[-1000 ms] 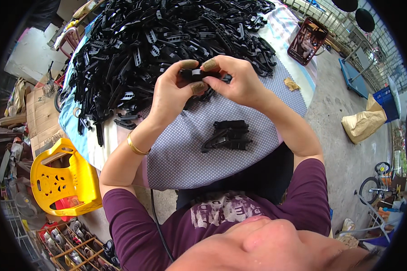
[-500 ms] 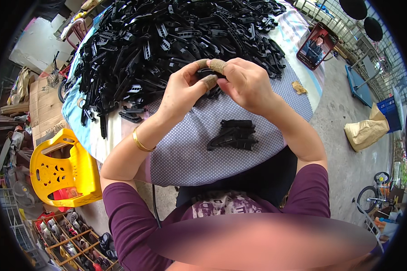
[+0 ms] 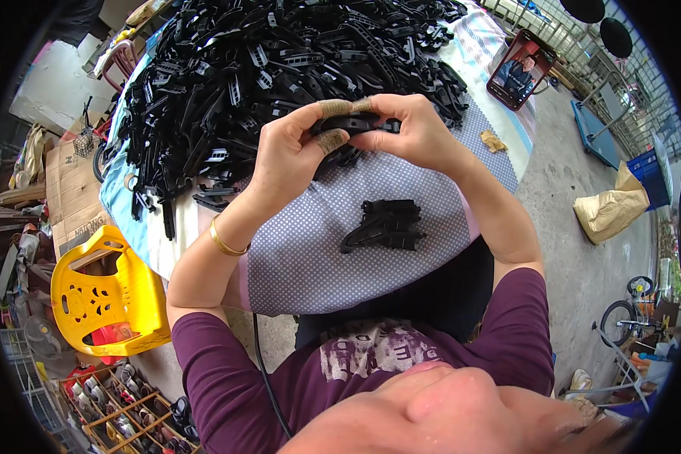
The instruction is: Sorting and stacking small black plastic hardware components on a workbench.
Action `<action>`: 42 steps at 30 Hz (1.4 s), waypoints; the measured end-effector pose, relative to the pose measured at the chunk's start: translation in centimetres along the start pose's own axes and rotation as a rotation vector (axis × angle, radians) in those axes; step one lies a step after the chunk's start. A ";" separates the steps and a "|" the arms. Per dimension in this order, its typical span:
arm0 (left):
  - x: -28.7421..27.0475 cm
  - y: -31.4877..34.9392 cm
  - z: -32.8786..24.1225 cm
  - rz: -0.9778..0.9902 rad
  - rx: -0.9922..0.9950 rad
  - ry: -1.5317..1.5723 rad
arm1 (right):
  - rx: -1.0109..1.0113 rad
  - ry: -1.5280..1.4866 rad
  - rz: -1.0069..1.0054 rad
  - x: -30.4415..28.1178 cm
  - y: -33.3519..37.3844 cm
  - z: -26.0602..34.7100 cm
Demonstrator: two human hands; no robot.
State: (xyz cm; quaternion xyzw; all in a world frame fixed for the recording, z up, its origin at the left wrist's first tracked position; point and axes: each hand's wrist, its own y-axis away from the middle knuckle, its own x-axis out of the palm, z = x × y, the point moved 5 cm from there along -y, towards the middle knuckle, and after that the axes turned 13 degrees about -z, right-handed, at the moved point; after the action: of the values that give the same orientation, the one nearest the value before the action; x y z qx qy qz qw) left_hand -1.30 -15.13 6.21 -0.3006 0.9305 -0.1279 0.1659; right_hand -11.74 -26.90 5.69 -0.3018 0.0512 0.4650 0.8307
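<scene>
Between both hands, above the table, is a curved black plastic part (image 3: 353, 123). My left hand (image 3: 295, 144) pinches its left end, with tan tape wrapped round the fingers and thumb. From the other side my right hand (image 3: 412, 132) grips the right end, thumb below and fingers on top; a taped fingertip shows there too. Just beyond the hands rises a large heap of similar black plastic parts (image 3: 227, 91). A small stack of black parts (image 3: 386, 225) lies on the dotted cloth (image 3: 303, 265) nearer to me.
A phone (image 3: 519, 69) showing a video stands at the table's right edge, near a crumpled tan scrap (image 3: 493, 141). On the left is a yellow plastic chair (image 3: 140, 303). A sack (image 3: 609, 212) and a blue trolley (image 3: 601, 140) are on the floor at right.
My hands have tilted and spread slightly, so the black part now shows between them; earlier it was mostly hidden. The whole view has shifted a little. The small stack looks the same.
</scene>
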 end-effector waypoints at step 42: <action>2.5 1.8 0.9 -0.074 0.464 -0.610 | 0.114 1.069 -0.080 -5.0 -1.2 -5.1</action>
State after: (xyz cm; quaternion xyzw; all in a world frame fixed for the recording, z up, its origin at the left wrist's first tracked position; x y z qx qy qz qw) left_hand -3.76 -15.34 4.18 -0.3126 0.7732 -0.2456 0.4941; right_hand -12.65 -33.85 3.95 -0.4526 0.4804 0.2111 0.7210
